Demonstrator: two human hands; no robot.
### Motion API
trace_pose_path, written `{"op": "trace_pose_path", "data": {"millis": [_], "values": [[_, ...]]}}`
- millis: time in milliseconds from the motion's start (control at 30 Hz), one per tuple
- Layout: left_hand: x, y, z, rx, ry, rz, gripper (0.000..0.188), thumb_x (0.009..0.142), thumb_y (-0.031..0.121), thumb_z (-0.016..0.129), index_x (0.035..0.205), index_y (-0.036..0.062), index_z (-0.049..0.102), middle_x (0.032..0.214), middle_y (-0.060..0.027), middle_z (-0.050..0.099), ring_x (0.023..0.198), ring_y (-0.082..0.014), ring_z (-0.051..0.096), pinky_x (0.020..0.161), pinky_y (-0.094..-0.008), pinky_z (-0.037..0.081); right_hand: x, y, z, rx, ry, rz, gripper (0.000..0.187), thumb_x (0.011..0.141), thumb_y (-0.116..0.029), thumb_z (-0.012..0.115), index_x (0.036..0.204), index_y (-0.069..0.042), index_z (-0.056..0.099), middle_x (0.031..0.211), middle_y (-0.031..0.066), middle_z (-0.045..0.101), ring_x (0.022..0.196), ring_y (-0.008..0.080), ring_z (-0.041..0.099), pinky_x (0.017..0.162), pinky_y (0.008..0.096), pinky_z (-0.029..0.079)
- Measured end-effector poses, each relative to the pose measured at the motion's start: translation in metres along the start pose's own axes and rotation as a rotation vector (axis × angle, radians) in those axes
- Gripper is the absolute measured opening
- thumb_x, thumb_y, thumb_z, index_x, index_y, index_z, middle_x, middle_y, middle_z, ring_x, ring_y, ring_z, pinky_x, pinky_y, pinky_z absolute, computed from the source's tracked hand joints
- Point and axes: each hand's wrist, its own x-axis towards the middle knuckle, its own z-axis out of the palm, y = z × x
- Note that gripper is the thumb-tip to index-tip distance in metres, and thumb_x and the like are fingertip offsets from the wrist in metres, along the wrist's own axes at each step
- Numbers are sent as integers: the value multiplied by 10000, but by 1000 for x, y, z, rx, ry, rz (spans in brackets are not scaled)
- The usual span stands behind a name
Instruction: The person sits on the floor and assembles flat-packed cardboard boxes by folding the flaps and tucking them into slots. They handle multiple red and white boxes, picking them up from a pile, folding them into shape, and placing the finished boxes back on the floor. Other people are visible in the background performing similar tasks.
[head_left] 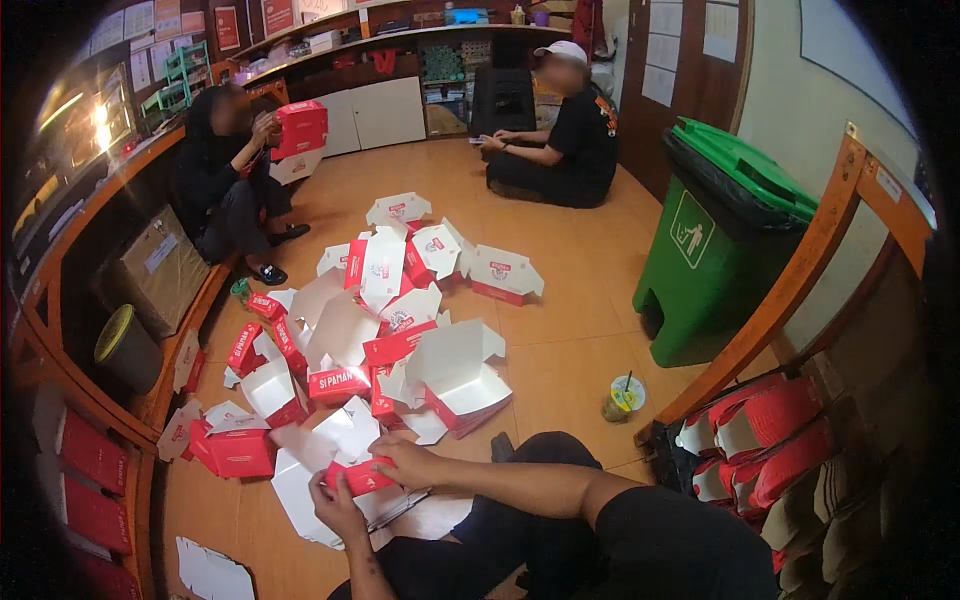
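In front of my lap, both hands are on a small red-and-white cardboard food box, its white lid flap standing up to the left. My left hand grips its near left side with fingers bent round the edge. My right hand closes on its right end, thumb and fingers pinching the board. Underneath lie flat white box blanks. Just beyond, a folded box with a raised white lid stands open at the right of a heap. Another red box sits to the left.
A big heap of folded boxes covers the middle floor. A drink cup with a straw stands right of my knee. Further right are a green wheeled bin and an orange wooden frame. Two people sit on the floor beyond, one holding a box.
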Motion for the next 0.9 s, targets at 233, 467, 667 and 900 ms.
{"op": "trace_pose_path", "data": {"millis": [233,467,667,900], "values": [[-5,10,-2,59,-339,121,159,883,55,667,1005,-44,648,865,-123,688,805,-177,648,743,-303,510,-1,12,4,98,55,-136,292,941,-223,587,1117,9,612,1273,200,535,1202,350,502,1026,420,398],[7,-3,-14,71,-81,64,172,943,116,575,892,-40,629,777,-124,642,711,-167,590,656,-334,477,6,-5,-5,442,412,-107,488,891,-248,694,1278,-20,504,1230,157,541,1126,228,550,816,375,515],[33,-30,-49,-530,10,-264,447,999,406,466,1183,18,592,1107,-80,625,980,-205,629,817,-364,522,12,10,-56,397,126,114,624,902,-268,707,1404,-34,420,1007,95,622,923,119,619,641,298,530],[40,-58,-51,-300,137,-397,432,935,165,519,1353,64,482,1191,-101,601,546,-99,494,467,-244,410,13,3,-43,-25,418,-323,241,898,-146,644,1107,-27,644,951,113,673,814,258,671,738,374,528]]}}
